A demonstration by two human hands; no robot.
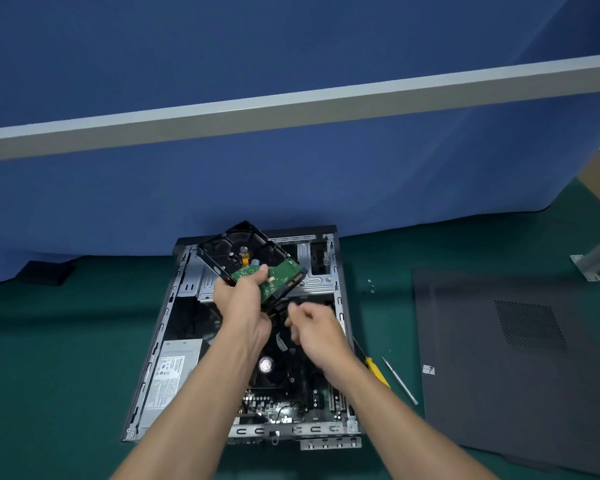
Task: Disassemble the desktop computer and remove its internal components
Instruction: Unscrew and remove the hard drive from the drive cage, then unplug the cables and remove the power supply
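Aloft, black hard drive [238, 249], green board [280, 276] up, in left hand [239, 296] grip; right hand [315, 328] grip unclear.

Nothing here that I can read, power supply label [168, 375] with rows of print too small and blurred for me, fan sticker [266, 364] round and shiny but illegible, side panel sticker [429, 370] white, its marks unreadable

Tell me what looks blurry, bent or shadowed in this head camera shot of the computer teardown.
Head view: motion blur smears the right hand, its fingers unreadable; the left hand and the hard drive it grips look sharp. Head view: the wide lens bows the grey rail. Head view: soft light, no glare, a dim shadow band on the green mat left of the case.
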